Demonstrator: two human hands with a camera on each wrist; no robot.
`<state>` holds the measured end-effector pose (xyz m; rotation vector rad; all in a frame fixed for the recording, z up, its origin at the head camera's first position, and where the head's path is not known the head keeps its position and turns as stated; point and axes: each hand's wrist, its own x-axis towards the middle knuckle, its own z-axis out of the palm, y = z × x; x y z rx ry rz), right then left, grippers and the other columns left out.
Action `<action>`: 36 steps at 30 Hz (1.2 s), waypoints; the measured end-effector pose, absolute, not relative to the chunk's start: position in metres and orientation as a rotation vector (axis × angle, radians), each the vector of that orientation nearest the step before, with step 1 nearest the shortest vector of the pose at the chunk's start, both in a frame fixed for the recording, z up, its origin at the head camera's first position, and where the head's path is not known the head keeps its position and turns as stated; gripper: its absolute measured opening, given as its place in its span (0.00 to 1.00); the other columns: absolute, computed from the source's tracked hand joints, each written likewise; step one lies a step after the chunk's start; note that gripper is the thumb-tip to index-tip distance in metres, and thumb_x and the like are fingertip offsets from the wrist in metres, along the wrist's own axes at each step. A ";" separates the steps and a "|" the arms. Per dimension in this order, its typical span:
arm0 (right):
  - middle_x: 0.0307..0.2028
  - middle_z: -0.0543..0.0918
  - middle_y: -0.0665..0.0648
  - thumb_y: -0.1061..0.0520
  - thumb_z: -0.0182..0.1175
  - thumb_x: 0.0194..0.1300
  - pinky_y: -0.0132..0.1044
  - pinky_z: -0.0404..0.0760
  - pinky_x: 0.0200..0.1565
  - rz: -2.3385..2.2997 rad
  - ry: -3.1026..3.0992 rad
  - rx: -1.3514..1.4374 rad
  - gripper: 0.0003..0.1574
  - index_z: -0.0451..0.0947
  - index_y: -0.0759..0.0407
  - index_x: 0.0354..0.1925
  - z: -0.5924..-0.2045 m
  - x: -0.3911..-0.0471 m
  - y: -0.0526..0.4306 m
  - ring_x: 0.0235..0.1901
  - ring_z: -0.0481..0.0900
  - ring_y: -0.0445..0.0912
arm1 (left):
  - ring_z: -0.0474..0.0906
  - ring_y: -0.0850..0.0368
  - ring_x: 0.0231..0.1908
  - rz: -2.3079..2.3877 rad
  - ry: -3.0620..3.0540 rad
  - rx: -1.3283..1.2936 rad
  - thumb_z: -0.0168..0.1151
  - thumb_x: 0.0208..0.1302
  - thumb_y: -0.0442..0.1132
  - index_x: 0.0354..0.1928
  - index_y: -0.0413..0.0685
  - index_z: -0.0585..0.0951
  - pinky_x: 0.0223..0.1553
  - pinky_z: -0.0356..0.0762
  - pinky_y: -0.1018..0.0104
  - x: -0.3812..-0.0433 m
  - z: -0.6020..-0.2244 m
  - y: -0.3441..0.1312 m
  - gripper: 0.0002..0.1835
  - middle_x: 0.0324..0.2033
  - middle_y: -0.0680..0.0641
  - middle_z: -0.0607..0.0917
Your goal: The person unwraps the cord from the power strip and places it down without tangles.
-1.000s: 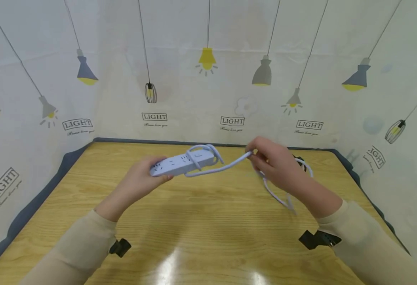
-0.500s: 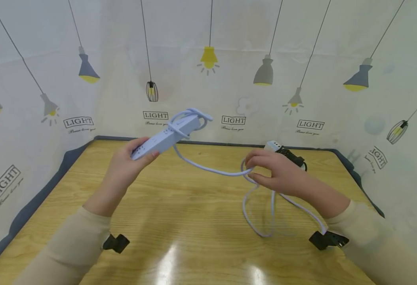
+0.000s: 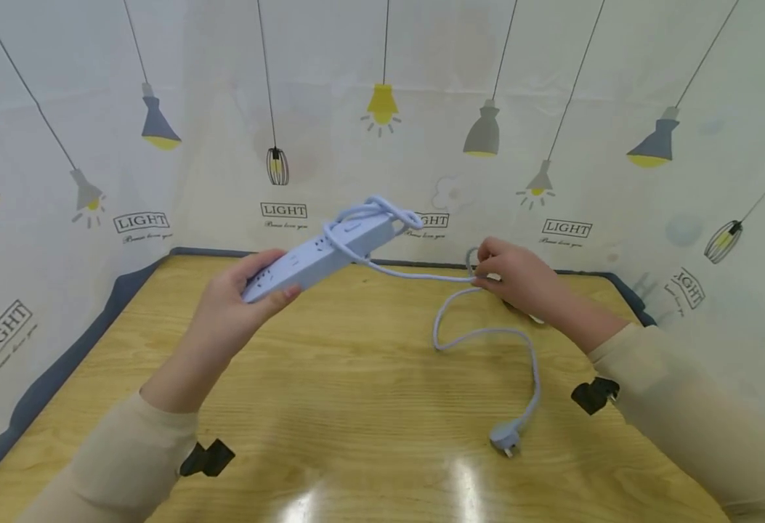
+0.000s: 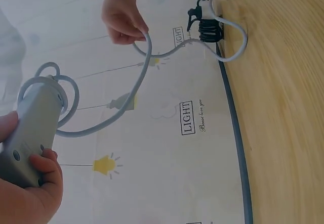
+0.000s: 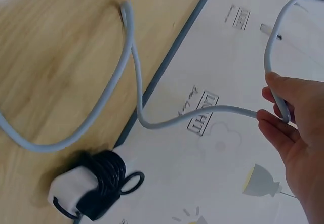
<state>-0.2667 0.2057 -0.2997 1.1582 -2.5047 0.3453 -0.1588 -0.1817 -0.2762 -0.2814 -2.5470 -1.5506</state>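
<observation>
1. Power strip [image 3: 317, 264], pale, is held above the surface [image 3: 356, 378], its long axis slanting from lower left to upper right in the head view, sockets facing up toward the wearer's side.
2. Its lower end sits in the left hand [image 3: 228, 294], gripped between thumb and fingers; the looped far end points away beyond them.
3. The right hand [image 3: 516, 274] pinches the cord [image 3: 421, 276].
4. The plug [image 3: 505, 437] lies on the surface, well apart from both hands.
</observation>
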 end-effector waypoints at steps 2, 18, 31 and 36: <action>0.33 0.72 0.55 0.66 0.71 0.55 0.41 0.76 0.30 0.295 -2.504 1.143 0.03 0.85 0.64 0.28 -0.295 -0.274 0.206 0.29 0.73 0.47 | 0.71 0.42 0.54 -1.542 -2.552 -0.309 0.66 0.65 0.47 0.68 0.45 0.69 0.52 0.72 0.47 -0.157 -0.276 -0.180 0.32 0.59 0.40 0.74; 0.37 0.73 0.63 0.59 0.62 0.68 0.50 0.77 0.38 0.370 -2.710 0.623 0.13 0.81 0.71 0.38 -0.256 -0.303 0.215 0.36 0.75 0.57 | 0.75 0.54 0.40 -1.302 -2.462 -1.005 0.71 0.57 0.33 0.61 0.43 0.77 0.39 0.75 0.65 -0.142 -0.288 -0.179 0.27 0.50 0.48 0.80; 0.37 0.71 0.64 0.59 0.60 0.70 0.46 0.73 0.41 0.628 -2.364 0.520 0.14 0.76 0.72 0.37 -0.225 -0.282 0.211 0.39 0.73 0.57 | 0.77 0.55 0.43 -1.068 -2.702 -0.997 0.73 0.55 0.35 0.58 0.39 0.78 0.42 0.79 0.61 -0.157 -0.316 -0.173 0.27 0.48 0.47 0.81; 0.36 0.72 0.63 0.60 0.60 0.69 0.36 0.72 0.42 0.700 -2.201 0.624 0.13 0.74 0.72 0.35 -0.217 -0.266 0.202 0.39 0.73 0.52 | 0.78 0.51 0.44 -1.036 -2.789 -0.861 0.71 0.58 0.38 0.59 0.36 0.77 0.43 0.78 0.56 -0.167 -0.326 -0.176 0.27 0.50 0.43 0.81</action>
